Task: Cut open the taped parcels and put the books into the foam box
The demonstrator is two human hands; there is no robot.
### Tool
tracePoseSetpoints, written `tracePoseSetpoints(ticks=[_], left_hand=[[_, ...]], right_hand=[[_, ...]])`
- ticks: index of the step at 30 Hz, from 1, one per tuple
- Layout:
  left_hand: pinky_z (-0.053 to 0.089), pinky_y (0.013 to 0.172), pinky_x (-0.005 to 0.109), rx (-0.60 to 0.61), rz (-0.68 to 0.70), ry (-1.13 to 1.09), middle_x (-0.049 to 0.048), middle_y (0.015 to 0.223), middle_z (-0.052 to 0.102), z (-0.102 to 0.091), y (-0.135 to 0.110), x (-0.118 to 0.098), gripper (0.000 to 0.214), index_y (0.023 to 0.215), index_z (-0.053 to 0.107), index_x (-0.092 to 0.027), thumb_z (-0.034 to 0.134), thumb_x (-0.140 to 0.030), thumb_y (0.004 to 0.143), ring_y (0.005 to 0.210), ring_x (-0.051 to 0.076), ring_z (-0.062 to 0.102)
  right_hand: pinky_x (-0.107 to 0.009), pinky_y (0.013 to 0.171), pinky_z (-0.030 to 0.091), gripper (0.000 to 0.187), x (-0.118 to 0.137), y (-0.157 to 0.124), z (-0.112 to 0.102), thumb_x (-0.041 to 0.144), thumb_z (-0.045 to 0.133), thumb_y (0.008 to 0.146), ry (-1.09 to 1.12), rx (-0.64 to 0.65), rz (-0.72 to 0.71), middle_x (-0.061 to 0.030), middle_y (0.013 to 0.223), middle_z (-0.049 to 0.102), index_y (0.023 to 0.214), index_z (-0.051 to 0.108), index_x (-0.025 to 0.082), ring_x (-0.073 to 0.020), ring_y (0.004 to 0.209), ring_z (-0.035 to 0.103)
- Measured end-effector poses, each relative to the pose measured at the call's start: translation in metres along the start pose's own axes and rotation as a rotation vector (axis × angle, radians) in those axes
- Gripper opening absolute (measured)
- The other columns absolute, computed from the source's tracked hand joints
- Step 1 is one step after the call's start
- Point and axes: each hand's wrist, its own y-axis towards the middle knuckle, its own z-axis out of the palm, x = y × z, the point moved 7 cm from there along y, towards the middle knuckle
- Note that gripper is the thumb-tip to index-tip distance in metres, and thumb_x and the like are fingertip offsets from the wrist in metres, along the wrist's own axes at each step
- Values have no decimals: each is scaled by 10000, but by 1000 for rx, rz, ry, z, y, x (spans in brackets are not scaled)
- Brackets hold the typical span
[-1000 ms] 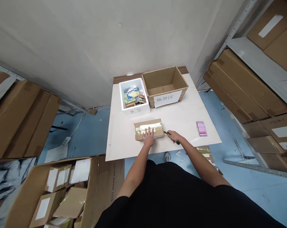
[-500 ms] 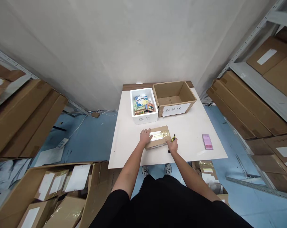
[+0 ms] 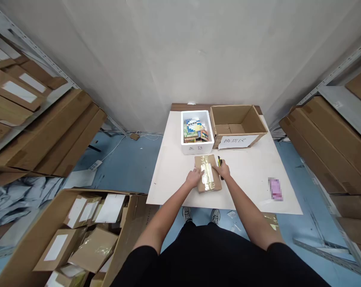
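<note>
A small taped cardboard parcel (image 3: 208,173) lies on the white table (image 3: 246,179), its long side pointing away from me. My left hand (image 3: 194,178) rests against the parcel's left edge with fingers laid on it. My right hand (image 3: 223,170) sits at the parcel's right edge, closed round a yellow and black utility knife (image 3: 219,162). Behind the parcel stand a white foam box (image 3: 197,129) filled with small colourful packs and an open brown carton (image 3: 237,124) with a paper label on its front.
A blurred pink item (image 3: 275,189) lies on the table's right side. Shelves with large cartons flank both sides. A big open carton (image 3: 75,235) with several labelled parcels stands on the blue floor at my lower left.
The parcel has been turned about a quarter turn, from lying crosswise to pointing lengthwise. Both hands moved with it, and the knife stayed in my right hand. The camera has shifted left.
</note>
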Motion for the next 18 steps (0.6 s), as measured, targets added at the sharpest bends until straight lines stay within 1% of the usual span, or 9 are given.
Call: tracePoseSetpoints(ticks=[2, 4, 5, 7, 9, 11, 13, 15, 18], left_hand=[[370, 1222, 516, 57, 226, 54, 106, 1700, 412, -7, 19, -11, 973, 1615, 444, -359, 866, -253, 745, 1553, 384, 373], [293, 1269, 530, 119, 417, 89, 54, 1747, 349, -6, 33, -21, 1183, 1629, 422, -399, 951, -256, 581, 1617, 393, 243], [271, 1279, 529, 131, 464, 85, 34, 1750, 346, -5, 37, -23, 1231, 1624, 431, -414, 970, -271, 527, 1631, 393, 207], [257, 1281, 531, 119, 471, 61, 16, 1753, 344, -1, 41, -24, 1257, 1610, 457, -433, 988, -341, 474, 1643, 402, 166], [260, 1273, 549, 79, 378, 43, 26, 1774, 291, 7, 40, -26, 1262, 1623, 447, -419, 987, -473, 484, 1643, 430, 134], [245, 1268, 586, 14, 197, 30, 65, 1799, 206, 18, 37, -36, 1265, 1668, 384, -367, 939, -630, 561, 1638, 462, 106], [218, 1260, 638, -47, -23, -1, 123, 1805, 149, 31, 32, -53, 1244, 1710, 296, -300, 834, -747, 681, 1628, 493, 98], [212, 1245, 682, -46, -209, -32, 183, 1796, 140, 47, 29, -76, 1219, 1730, 230, -244, 742, -788, 767, 1610, 534, 122], [184, 1260, 680, -24, -340, -51, 236, 1783, 141, 61, 29, -100, 1233, 1732, 207, -172, 702, -806, 797, 1598, 556, 139]], right_hand=[[-348, 782, 554, 655, -24, -32, 8, 577, 766, 875, -40, -5, 20, -143, 1163, 741, 1354, 490, 226, -327, 1075, 734], [-368, 793, 553, 683, -51, -59, 21, 594, 786, 854, -76, 45, 70, -153, 1153, 745, 1347, 484, 228, -349, 1086, 737], [-367, 784, 553, 667, -62, -68, 25, 601, 784, 856, -72, 66, 104, -152, 1144, 747, 1327, 487, 234, -347, 1082, 742], [-362, 767, 553, 652, -75, -71, 26, 615, 788, 851, -66, 73, 139, -151, 1129, 749, 1294, 487, 243, -345, 1074, 748], [-358, 765, 548, 664, -71, -55, 14, 622, 805, 838, -71, 33, 124, -155, 1121, 747, 1281, 483, 246, -344, 1074, 748], [-352, 783, 541, 684, -56, -27, -2, 592, 845, 816, -74, -5, 99, -160, 1106, 746, 1277, 483, 240, -344, 1084, 741], [-345, 788, 535, 729, -40, 1, -16, 527, 920, 748, -68, -7, 92, -162, 1089, 746, 1260, 496, 228, -348, 1078, 734], [-329, 783, 531, 730, -30, 22, -25, 455, 962, 701, -74, 25, 52, -141, 1065, 750, 1229, 510, 231, -340, 1056, 729], [-282, 727, 522, 422, -40, 27, -36, 485, 717, 960, 58, -19, -9, -90, 985, 739, 1227, 502, 238, -263, 936, 737]])
